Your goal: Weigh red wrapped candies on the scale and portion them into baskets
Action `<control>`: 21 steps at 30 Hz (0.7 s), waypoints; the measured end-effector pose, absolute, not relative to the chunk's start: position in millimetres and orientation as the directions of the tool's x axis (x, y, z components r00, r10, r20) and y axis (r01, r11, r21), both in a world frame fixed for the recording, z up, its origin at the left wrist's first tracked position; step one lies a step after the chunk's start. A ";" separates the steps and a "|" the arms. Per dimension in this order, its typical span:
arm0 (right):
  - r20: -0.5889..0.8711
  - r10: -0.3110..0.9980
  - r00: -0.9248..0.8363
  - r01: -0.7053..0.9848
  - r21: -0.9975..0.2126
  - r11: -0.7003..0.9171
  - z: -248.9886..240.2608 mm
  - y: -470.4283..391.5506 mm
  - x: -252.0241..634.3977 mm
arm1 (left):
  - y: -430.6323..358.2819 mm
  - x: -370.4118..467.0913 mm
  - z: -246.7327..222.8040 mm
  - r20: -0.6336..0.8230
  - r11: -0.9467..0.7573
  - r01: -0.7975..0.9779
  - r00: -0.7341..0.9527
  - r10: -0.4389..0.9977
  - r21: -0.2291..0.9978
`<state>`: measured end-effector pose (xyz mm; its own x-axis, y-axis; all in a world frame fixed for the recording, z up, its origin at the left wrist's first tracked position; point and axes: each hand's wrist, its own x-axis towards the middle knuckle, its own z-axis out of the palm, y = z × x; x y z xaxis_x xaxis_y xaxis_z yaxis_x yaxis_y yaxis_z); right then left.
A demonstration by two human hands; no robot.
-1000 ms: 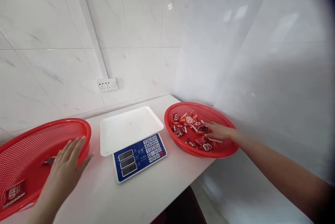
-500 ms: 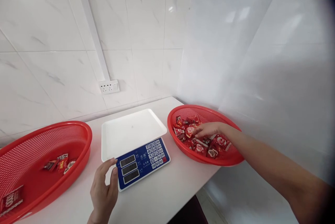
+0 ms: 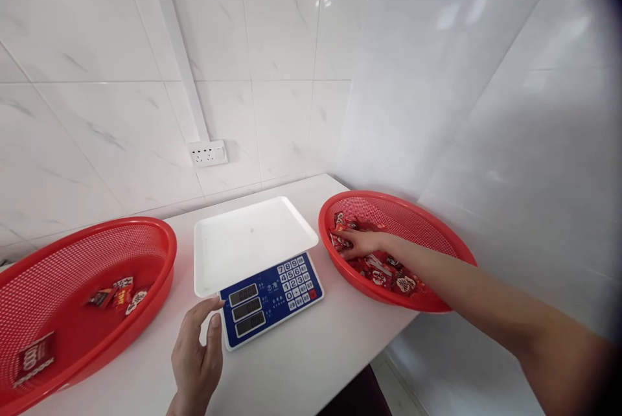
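Note:
My right hand (image 3: 362, 243) reaches into the red plastic basket (image 3: 418, 208) on the right. Its fingers are apart and lie over a small red packet (image 3: 343, 242) near the basket's left side; no firm grip shows. More red wrapped packets (image 3: 379, 277) with white print lie around and under the hand. My left hand (image 3: 198, 345) is held open, thumb and forefinger apart, at the near left corner of a blue-and-white digital scale (image 3: 275, 296). Nothing is in its fingers. The scale's white tray (image 3: 253, 241) bears nothing.
On the left stands a second red basket (image 3: 168, 254) with several packets (image 3: 119, 293) in its middle and a dark red packet (image 3: 34, 358) near its front. Everything rests on a white table (image 3: 311, 351). Tiled wall with a socket (image 3: 208, 153) rises behind; another wall closes the right side.
My right hand has shifted left within the right basket, from the middle packets to those by its left rim. The left hand stays by the scale. The view has tilted slightly.

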<state>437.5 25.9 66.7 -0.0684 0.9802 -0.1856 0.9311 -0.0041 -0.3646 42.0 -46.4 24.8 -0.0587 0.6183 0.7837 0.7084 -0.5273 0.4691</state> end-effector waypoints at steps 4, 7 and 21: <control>-0.232 0.966 -0.113 0.940 -0.340 0.028 55.9 56.2 434.3 | -45.4 41.6 25.8 0.776 -0.517 0.710 -0.067 0.627 0.479; -0.247 0.959 -0.140 0.938 -0.343 0.049 58.1 49.8 446.6 | -44.1 41.0 25.4 0.770 -0.490 0.719 -0.098 0.630 0.493; -0.126 0.992 0.002 0.860 -0.506 -0.066 109.7 34.7 483.4 | -45.4 42.3 25.6 0.723 -0.440 0.701 -0.158 0.673 0.562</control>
<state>483.4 34.7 109.7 0.0019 0.9921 -0.1257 0.8598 -0.0658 -0.5063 42.3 -45.4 25.6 -0.1576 0.6725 0.7231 0.7008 -0.4397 0.5617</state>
